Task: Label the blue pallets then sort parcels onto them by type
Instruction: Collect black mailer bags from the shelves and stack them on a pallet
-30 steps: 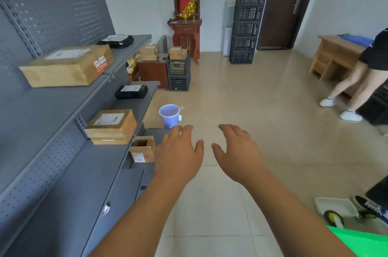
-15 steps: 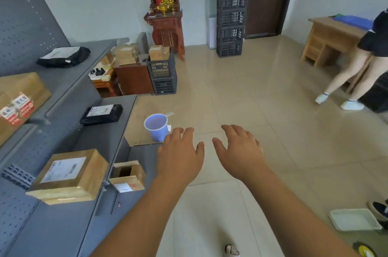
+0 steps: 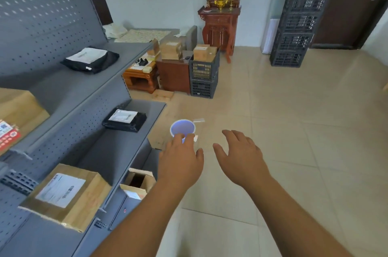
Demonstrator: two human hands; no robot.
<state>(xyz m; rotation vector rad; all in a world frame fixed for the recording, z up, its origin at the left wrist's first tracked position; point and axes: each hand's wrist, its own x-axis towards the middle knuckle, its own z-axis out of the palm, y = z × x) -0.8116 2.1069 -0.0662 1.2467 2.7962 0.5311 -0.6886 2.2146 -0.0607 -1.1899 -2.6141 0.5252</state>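
Hovering side by side over the floor tiles, left hand [image 3: 180, 162] and right hand [image 3: 241, 160] both slack, fingers loosely spread, gripping nothing. No blue pallet anywhere in view. Parcels lying on the grey shelving [image 3: 69, 88] to the left: labelled cardboard box [image 3: 63, 196] at the front edge of the middle shelf, nearest the left hand; black poly bag [image 3: 125, 119] toward the far end of that shelf; second black bag [image 3: 90, 59] on the shelf above; small open carton [image 3: 137, 183] lower down, just beside the box.

Judging the box stiff and probably the heavier load: best clasped with both palms on opposite side walls, label up. Judging the bags soft, light and slippery, apt to sag: best scooped from beneath rather than pinched at a corner.
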